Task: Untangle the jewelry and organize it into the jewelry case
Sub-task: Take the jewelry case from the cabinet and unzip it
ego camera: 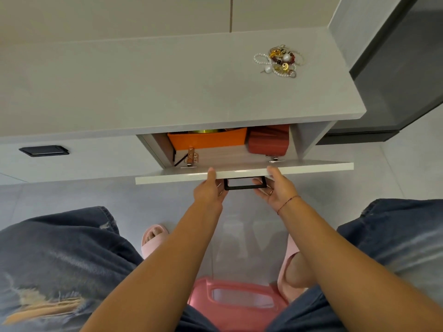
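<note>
Jewelry tangle (279,60) far right on grey countertop (143,87), well apart from both hands: white pearl strands looped around gold-coloured pieces, dark red beads and two large pearls, a small ring at the near edge, all knotted into one clump. Below the countertop, flap door (311,167) swung down to roughly level, joined at its far edge by two metal hinges (191,158). Inside the opened compartment, orange box (208,140) at left with something brass-coloured in it. Just beside it at right, dark red case (268,143), ribbed along its side. Left hand (209,188) grasping the door's near edge, thumb on top, fingers curled beneath, just left of black handle (244,187). Right hand (278,190) grasping the same edge right of the handle, thumb on top, fingers under; thin red thread bracelet (287,204) on that wrist. Nearer: torn blue jeans (60,259), pink slippers (153,238), pink stool (239,300), pale tiled floor (96,195).
</note>
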Motion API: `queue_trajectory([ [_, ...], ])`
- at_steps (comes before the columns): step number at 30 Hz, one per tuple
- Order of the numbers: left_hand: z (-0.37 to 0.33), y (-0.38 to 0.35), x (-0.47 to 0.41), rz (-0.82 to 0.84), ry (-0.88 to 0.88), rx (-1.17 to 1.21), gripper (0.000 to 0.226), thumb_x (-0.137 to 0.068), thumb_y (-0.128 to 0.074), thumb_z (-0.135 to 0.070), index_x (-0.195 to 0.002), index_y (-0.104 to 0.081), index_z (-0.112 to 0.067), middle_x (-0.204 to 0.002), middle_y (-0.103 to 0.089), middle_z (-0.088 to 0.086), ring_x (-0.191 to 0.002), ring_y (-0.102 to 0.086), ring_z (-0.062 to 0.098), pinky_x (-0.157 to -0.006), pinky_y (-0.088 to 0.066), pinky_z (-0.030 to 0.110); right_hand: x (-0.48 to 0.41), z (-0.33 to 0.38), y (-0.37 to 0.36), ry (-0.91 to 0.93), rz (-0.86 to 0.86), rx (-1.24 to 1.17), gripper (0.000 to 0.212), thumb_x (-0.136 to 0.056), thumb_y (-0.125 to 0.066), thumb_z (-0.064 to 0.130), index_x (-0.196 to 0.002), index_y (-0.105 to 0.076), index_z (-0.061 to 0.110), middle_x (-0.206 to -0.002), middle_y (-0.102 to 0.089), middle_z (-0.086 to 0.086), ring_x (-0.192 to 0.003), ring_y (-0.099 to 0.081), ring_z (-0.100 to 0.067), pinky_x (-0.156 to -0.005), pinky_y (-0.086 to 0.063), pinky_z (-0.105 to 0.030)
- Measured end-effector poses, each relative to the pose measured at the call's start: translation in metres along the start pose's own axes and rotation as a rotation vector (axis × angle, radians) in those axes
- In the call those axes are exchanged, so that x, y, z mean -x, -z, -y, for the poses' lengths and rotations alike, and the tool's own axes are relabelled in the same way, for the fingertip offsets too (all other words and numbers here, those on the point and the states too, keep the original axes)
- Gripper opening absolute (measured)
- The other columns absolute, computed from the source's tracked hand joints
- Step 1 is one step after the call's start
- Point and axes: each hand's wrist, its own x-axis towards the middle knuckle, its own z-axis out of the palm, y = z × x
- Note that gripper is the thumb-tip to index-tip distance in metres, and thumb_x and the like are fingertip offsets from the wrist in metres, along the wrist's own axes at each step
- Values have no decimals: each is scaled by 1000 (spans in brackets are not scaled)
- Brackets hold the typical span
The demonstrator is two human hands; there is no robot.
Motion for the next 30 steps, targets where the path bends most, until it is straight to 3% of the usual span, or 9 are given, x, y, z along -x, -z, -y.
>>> queue_trajectory([
  [7, 6, 9, 3, 15, 4, -16, 31, -97, -54, -24, -119, -51, -2, -113, -64, 17, -95, -63, 25, -87, -52, 37, 7, -9, 7, -6, 10, -51, 15, -92, -56, 20, -100, -53, 8, -92, -62, -13, -79, -64, -19, -67, -55, -35],
  [13, 8, 13, 3, 48, -31, -53, 27, -97, -54, -23, -115, -50, -3, -113, -63, 18, -96, -62, 25, -95, -51, 40, 11, -6, 9, -16, 31, -74, 15, -93, -56, 17, -102, -53, 5, -105, -57, -17, -79, -63, -22, -68, -55, -35],
  [16, 10, 12, 2, 37, -50, -66, 32, -97, -53, -22, -121, -50, -1, -111, -63, 18, -96, -62, 26, -92, -51, 38, 9, -6, 12, -19, 50, -91, 22, -93, -57, 17, -110, -52, 3, -103, -58, -16, -78, -63, -22, -72, -54, -36],
  [19, 10, 10, 4, 34, -58, -84, 27, -97, -53, -23, -115, -51, -3, -107, -63, 16, -102, -63, 27, -90, -51, 37, 5, -7, 16, -19, 81, -112, 17, -93, -57, 16, -104, -54, 4, -104, -58, -17, -81, -63, -24, -74, -56, -37],
  [21, 9, 10, 4, 23, -63, -100, 27, -98, -53, -23, -115, -51, -2, -105, -63, 15, -100, -63, 27, -88, -51, 37, 4, -7, 16, -20, 91, -123, 12, -93, -57, 15, -99, -55, 5, -103, -58, -17, -79, -63, -24, -66, -58, -34],
  [30, 2, 11, 5, 52, -23, -126, 21, -98, -52, -23, -105, -53, -3, -97, -64, 13, -115, -59, 29, -88, -49, 37, 6, -6, 14, -9, 76, -117, 15, -92, -58, 17, -102, -55, 5, -101, -61, -16, -78, -63, -22, -63, -58, -30],
])
